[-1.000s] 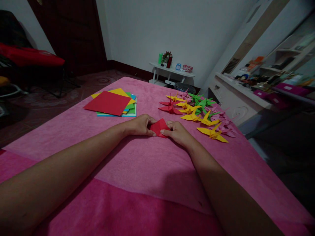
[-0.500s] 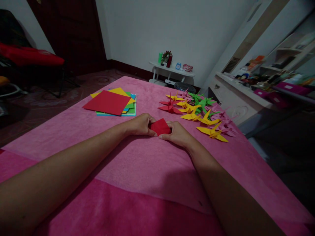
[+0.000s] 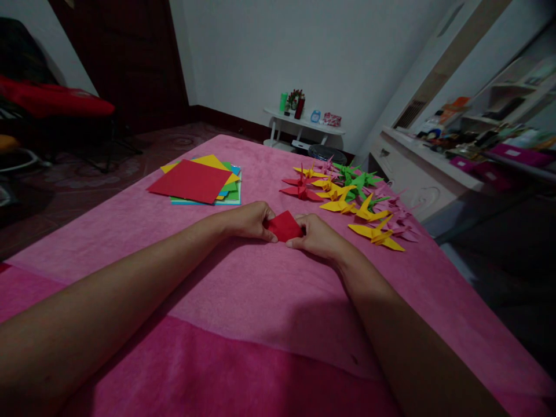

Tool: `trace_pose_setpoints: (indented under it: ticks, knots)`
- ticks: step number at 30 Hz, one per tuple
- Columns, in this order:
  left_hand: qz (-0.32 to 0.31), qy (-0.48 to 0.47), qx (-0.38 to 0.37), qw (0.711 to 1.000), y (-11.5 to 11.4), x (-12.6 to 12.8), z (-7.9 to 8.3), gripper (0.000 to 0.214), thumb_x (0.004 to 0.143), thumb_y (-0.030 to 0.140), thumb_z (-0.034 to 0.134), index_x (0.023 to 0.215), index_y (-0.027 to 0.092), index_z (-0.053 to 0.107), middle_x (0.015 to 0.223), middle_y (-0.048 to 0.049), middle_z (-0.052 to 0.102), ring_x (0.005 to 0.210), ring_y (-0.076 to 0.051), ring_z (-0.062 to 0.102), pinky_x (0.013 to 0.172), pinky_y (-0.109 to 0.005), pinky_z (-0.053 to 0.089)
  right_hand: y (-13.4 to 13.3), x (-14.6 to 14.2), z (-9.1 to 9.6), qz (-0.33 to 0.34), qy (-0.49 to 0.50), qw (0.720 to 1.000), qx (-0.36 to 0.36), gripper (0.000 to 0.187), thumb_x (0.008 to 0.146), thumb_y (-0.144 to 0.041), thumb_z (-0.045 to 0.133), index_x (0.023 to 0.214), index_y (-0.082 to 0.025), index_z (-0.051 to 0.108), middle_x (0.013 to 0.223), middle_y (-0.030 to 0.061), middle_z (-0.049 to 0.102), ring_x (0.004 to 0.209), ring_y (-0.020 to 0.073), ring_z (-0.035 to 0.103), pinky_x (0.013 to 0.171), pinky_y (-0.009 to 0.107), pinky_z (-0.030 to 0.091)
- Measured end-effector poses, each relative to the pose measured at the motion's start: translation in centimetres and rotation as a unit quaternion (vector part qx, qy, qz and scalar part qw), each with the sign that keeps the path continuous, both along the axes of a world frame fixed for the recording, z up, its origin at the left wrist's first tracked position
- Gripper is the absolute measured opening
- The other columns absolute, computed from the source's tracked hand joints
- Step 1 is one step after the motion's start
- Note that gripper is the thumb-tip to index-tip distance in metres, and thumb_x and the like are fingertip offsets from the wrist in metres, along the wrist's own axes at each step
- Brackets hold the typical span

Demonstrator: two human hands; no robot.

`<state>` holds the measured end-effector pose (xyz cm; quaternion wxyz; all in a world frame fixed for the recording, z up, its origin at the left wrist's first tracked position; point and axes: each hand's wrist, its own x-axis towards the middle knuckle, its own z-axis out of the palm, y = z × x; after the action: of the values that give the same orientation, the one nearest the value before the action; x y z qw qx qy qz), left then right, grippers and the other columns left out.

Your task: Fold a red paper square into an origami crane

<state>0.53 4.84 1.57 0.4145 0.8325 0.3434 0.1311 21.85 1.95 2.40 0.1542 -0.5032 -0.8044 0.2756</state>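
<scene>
Between my hands is a small folded square of red origami paper, one corner pointing away from me. My left hand pinches its left corner, thumb on the near side. At the opposite corner, my right hand grips the paper between thumb and fingers. Some fingertips are hidden behind the paper. To the right of my hands stand several folded paper cranes, among them a yellow crane, a red crane and a green crane. A red paper sheet tops a stack of coloured sheets on the left.
A pink cloth covers the table. Beyond the far edge, a small white stand holds a plant and bottles. A cluttered dresser stands at the right, and a chair with red fabric at the left.
My right thumb and fingers have shifted slightly to the right along the red paper, so a little more of it shows. My left hand keeps its hold, almost still.
</scene>
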Motion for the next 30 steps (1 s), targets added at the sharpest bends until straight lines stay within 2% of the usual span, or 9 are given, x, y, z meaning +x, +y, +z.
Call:
trace_pose_setpoints:
  ticks: [4, 12, 15, 24, 30]
  knots:
    - [0.005, -0.004, 0.005, 1.0, 0.2, -0.2, -0.1, 0.023, 0.068, 0.033, 0.07, 0.072, 0.01, 0.068, 0.058, 0.0026, 0.053, 0.05, -0.008, 0.041, 0.049, -0.021, 0.028, 0.1, 0.4, 0.1, 0.001, -0.006, 1.0, -0.012, 0.015, 0.063, -0.024, 0.071, 0.061, -0.015, 0.06, 0.066, -0.0013, 0.053, 0.06, 0.0108, 0.046, 0.054, 0.024, 0.029]
    - [0.031, 0.052, 0.11, 0.992, 0.0, -0.2, 0.9, 0.028, 0.063, 0.037, 0.075, 0.062, 0.013, 0.061, 0.054, 0.0034, 0.052, 0.048, -0.008, 0.041, 0.048, -0.023, 0.023, 0.3, 0.7, 0.2, -0.005, 0.0, 1.0, -0.023, 0.019, 0.061, -0.023, 0.075, 0.057, -0.016, 0.058, 0.058, -0.0022, 0.051, 0.058, 0.0112, 0.044, 0.053, 0.024, 0.029]
    - [0.036, 0.054, 0.122, 0.99, -0.1, -0.2, 1.1, 0.028, 0.062, 0.036, 0.076, 0.06, 0.014, 0.059, 0.054, 0.0035, 0.051, 0.048, -0.008, 0.041, 0.048, -0.023, 0.022, 0.3, 0.6, 0.5, -0.004, -0.006, 1.0, -0.024, 0.02, 0.061, -0.023, 0.075, 0.057, -0.016, 0.057, 0.057, -0.0025, 0.05, 0.058, 0.0111, 0.044, 0.053, 0.023, 0.03]
    - [0.013, 0.04, 0.07, 0.997, 0.2, -0.4, 0.5, 0.012, 0.064, 0.023, 0.065, 0.066, 0.013, 0.06, 0.061, 0.0017, 0.054, 0.051, -0.009, 0.044, 0.049, -0.023, 0.026, 0.0, 0.6, 0.7, -0.002, -0.01, 1.0, -0.022, 0.022, 0.063, -0.022, 0.072, 0.055, -0.016, 0.053, 0.06, -0.0022, 0.05, 0.059, 0.0105, 0.044, 0.054, 0.023, 0.03]
    - [-0.019, 0.008, 0.022, 1.0, 0.6, -0.8, 0.4, 0.007, 0.064, 0.021, 0.064, 0.065, 0.014, 0.063, 0.058, 0.0023, 0.054, 0.052, -0.009, 0.047, 0.051, -0.022, 0.032, 0.0, 0.7, 0.5, 0.004, -0.001, 1.0, -0.024, 0.02, 0.063, -0.025, 0.07, 0.055, -0.016, 0.055, 0.059, -0.0024, 0.05, 0.058, 0.011, 0.045, 0.052, 0.023, 0.03]
